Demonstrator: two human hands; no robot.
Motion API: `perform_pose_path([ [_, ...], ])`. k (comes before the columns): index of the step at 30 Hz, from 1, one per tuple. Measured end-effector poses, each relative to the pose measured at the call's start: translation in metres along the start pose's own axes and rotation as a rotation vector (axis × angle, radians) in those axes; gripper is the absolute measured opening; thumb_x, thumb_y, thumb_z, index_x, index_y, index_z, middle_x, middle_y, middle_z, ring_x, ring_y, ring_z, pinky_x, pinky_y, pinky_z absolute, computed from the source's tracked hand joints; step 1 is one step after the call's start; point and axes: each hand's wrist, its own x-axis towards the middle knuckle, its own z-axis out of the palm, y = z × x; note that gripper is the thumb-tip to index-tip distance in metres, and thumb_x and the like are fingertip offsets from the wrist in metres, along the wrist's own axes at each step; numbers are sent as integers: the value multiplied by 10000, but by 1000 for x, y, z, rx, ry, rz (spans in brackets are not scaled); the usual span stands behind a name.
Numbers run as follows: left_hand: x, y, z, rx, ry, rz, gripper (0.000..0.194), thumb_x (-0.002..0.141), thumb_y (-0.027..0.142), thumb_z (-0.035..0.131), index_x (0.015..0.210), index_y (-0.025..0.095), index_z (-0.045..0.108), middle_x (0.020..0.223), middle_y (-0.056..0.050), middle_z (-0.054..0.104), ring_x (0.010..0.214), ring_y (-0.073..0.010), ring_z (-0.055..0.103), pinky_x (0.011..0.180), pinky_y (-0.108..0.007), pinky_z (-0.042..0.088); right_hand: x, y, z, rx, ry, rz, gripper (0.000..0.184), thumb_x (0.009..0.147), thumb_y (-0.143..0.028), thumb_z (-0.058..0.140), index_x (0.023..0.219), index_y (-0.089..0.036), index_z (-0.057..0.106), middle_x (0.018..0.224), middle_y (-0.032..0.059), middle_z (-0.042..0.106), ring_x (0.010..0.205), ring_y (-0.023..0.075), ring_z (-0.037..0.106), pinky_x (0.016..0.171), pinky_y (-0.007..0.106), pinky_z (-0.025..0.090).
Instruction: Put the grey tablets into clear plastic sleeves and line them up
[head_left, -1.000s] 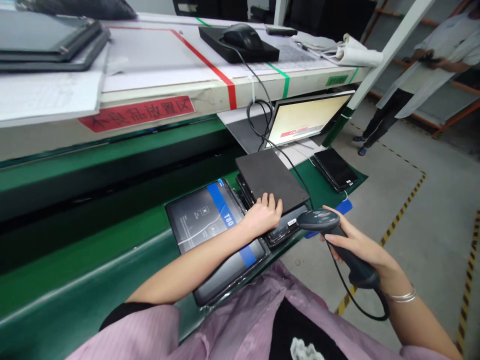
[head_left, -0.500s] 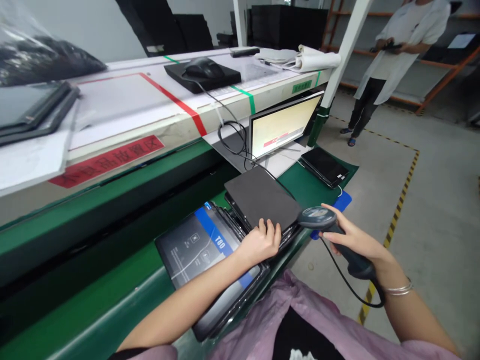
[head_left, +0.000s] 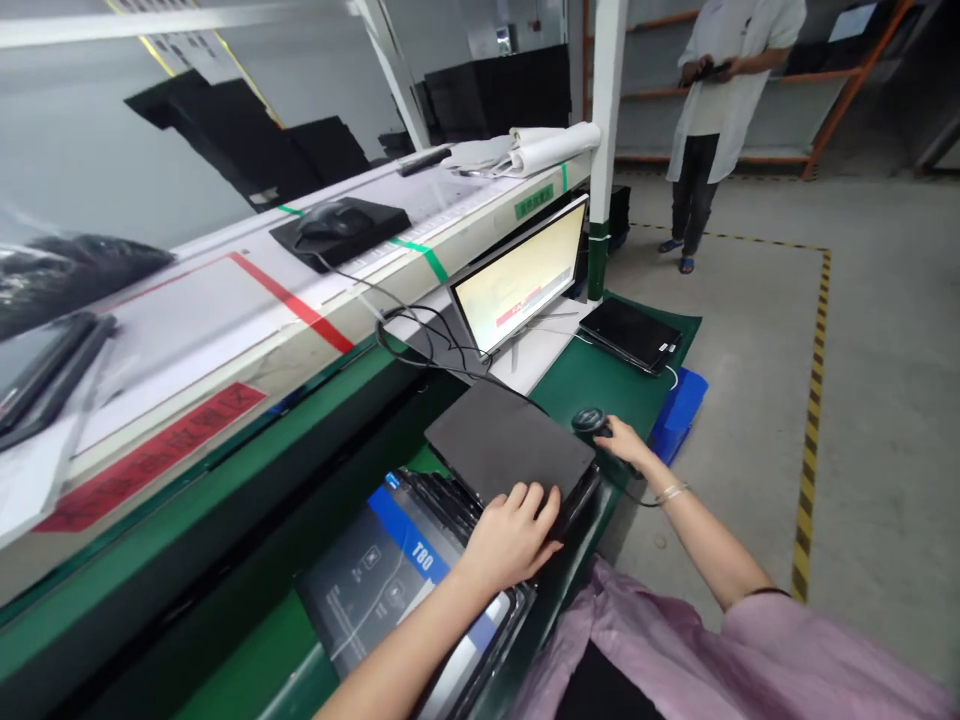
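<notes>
My left hand (head_left: 514, 535) rests on the near edge of a flat dark grey slab (head_left: 510, 435), its fingers laid on the top and the thumb apart. Beneath that slab lies a stack of black flat items; their kind is hard to make out. My right hand (head_left: 624, 445) is closed round a barcode scanner (head_left: 591, 421), whose head is just above or on the green mat (head_left: 566, 385); whether it touches, I cannot tell. Left of the stack, partly under my left forearm, are boxes marked T80 (head_left: 375, 590) in shiny film.
A monitor (head_left: 525, 285) stands behind the stack with coiled black cable (head_left: 412, 335) beside it. Black tablets (head_left: 630, 332) lie at the mat's far end, a blue bin (head_left: 679, 420) below. The upper shelf holds a mouse (head_left: 334, 222). A person (head_left: 720, 120) stands beyond.
My right hand has carried the scanner forward, away from my body and down toward the mat. My left hand stays on the slab, its thumb now showing. The view has shifted.
</notes>
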Motion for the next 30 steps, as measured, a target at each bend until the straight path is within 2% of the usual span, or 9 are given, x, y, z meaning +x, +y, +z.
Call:
perform_pose_path([
  [2, 4, -3, -5, -77, -77, -82, 684, 813, 488, 639, 1389, 152, 485, 1114, -169, 631, 953, -305, 614, 758, -439, 566, 12, -6, 18, -60, -22, 25, 343, 930, -382, 596, 1185, -155, 576, 1156, 83, 618, 1023, 215, 623, 883, 429, 543],
  [7, 6, -6, -5, -123, -142, -145, 701, 837, 437, 579, 1474, 230, 374, 1301, -183, 550, 1035, -323, 553, 868, -484, 503, 26, -14, 41, -208, -22, 115, 362, 940, -383, 574, 1222, -157, 550, 1163, 88, 610, 1015, 218, 619, 895, 445, 530],
  [11, 6, -7, -1, -116, -133, -137, 687, 850, 445, 549, 1480, 242, 366, 1360, -189, 525, 1034, -318, 545, 869, -472, 493, 30, -12, 43, -288, -23, 136, 367, 939, -398, 572, 1214, -156, 554, 1150, 86, 613, 997, 213, 622, 884, 437, 533],
  [23, 11, -12, 0, -44, 0, -76, 633, 792, 411, 591, 1390, 218, 511, 1212, -174, 626, 910, -271, 565, 769, -401, 520, 35, -5, 47, -347, -15, 115, 335, 947, -369, 566, 1202, -152, 560, 1120, 79, 630, 977, 205, 635, 867, 425, 546],
  [30, 9, -8, 0, -34, 64, -82, 587, 774, 359, 596, 1336, 192, 558, 1215, -170, 636, 868, -272, 565, 731, -417, 554, 33, -7, 46, -358, 5, 109, 327, 948, -364, 566, 1192, -147, 565, 1091, 75, 639, 954, 200, 643, 860, 420, 550],
])
